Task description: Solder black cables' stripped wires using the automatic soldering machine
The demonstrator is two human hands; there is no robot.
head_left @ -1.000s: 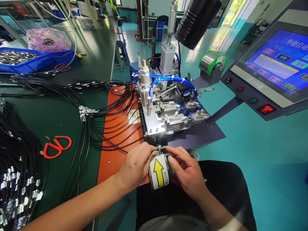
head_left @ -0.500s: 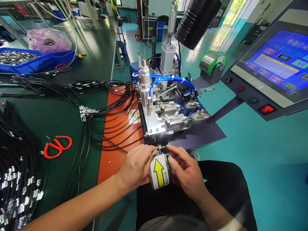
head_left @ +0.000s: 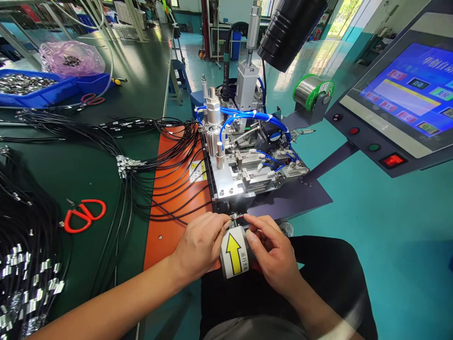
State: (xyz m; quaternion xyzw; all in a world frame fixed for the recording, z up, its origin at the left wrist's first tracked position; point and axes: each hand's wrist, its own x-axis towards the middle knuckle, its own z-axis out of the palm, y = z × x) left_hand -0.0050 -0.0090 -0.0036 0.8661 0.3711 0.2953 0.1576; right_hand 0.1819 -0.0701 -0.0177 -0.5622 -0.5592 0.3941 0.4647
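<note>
My left hand (head_left: 203, 241) is closed at the front of the metal machine (head_left: 226, 182), its thumb and fingertips pinched at a cable end. The thin wires (head_left: 239, 216) of that end stick out between my two hands. From the other side, my right hand (head_left: 274, 248) touches the wire tips with its index finger; its fingers are curled, and whether it grips them is too small to tell. Just below the wires is a round motor-like part (head_left: 234, 255) with a yellow arrow label. Black cables (head_left: 177, 189) run over an orange plate (head_left: 168, 231) to the machine's left side.
Red-handled scissors (head_left: 85, 216) and bundled cables (head_left: 31, 264) lie on the green table (head_left: 78, 165). A blue tray (head_left: 35, 94) of metal parts stands behind. At the right are a solder spool (head_left: 313, 92) and a control screen (head_left: 406, 94); a black cylinder (head_left: 292, 33) hangs above.
My right hand's index fingertip has shifted very slightly left, and its thumb has moved a little too. My left hand stays in nearly the same place.
</note>
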